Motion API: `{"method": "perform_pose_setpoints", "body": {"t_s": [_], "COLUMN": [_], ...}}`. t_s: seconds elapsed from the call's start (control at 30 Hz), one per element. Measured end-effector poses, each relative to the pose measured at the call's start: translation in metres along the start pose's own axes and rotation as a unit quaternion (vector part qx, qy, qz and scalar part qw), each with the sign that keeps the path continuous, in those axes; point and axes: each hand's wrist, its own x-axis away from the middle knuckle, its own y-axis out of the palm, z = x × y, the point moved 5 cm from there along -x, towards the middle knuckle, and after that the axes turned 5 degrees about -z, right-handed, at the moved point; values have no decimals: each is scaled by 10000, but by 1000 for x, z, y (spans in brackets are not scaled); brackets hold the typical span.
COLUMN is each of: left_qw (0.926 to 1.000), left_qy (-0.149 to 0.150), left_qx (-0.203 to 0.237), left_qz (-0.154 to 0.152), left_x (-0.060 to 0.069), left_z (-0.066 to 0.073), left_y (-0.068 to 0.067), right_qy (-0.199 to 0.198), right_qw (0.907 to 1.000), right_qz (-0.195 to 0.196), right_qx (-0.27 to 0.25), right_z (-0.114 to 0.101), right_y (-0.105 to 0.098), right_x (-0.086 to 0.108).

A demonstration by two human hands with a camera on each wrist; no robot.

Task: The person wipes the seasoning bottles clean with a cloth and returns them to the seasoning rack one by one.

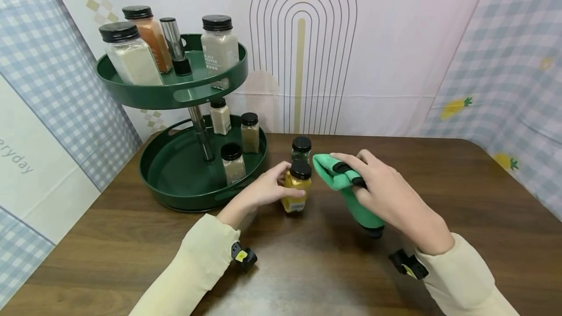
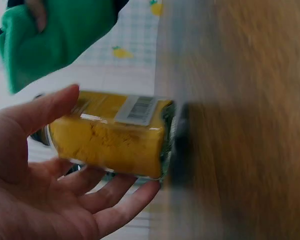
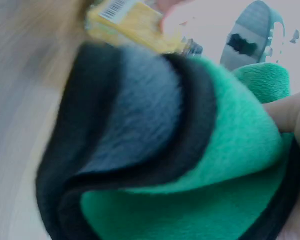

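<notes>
Just right of the green stand point(image 1: 145, 97), the left hand point(image 1: 267, 187) pinches the yellow jar point(image 1: 294, 203) between thumb and fingers, seemingly to steady it, while farther right the right hand's fingers point(image 1: 351, 161) pinch the green cloth point(image 1: 363, 208), probably keeping it bunched.

"BLACK PEPPER" on whitish jar point(image 1: 220, 49), upper tray point(image 1: 147, 96); "eryday" on left cloth point(image 1: 41, 160); barcode point(image 2: 141, 109) on yellow jar point(image 2: 107, 142).

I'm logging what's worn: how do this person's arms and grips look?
The left sleeve and right sleeve are pale yellow and plain. A small black device with a yellow patch sits at each wrist. The left grip and right grip wear no gloves.
</notes>
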Motion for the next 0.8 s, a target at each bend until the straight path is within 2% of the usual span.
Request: {"method": "perform_pose_setpoints", "body": {"t_s": [0.07,0.17,0.27,0.33,0.43,0.6,0.8], "left_qw": [9987,9924,9844,9799,9762,9791,9798], "left_qy": [224,543,637,646,636,598,548], "left_qx": [-351,-877,-1362,-1588,-1758,-1509,-1411], "left_qz": [-296,-669,-916,-1021,-1102,-1222,-1303], "left_x": [4,10,16,19,22,23,22], "left_z": [7,17,24,28,31,31,29], "left_y": [6,16,24,27,28,28,29], "right_qy": [-267,-715,-1092,-1202,-1219,-1032,-575], "right_qw": [9994,9969,9932,9913,9896,9905,9925], "right_qz": [145,30,-252,-459,-743,-904,-1071], "right_qx": [-176,-318,-328,-287,-200,-64,129], "right_z": [-5,-13,-19,-22,-25,-27,-20], "right_y": [-4,-4,-2,0,2,1,-1], "right_x": [2,4,5,6,7,7,9]}}
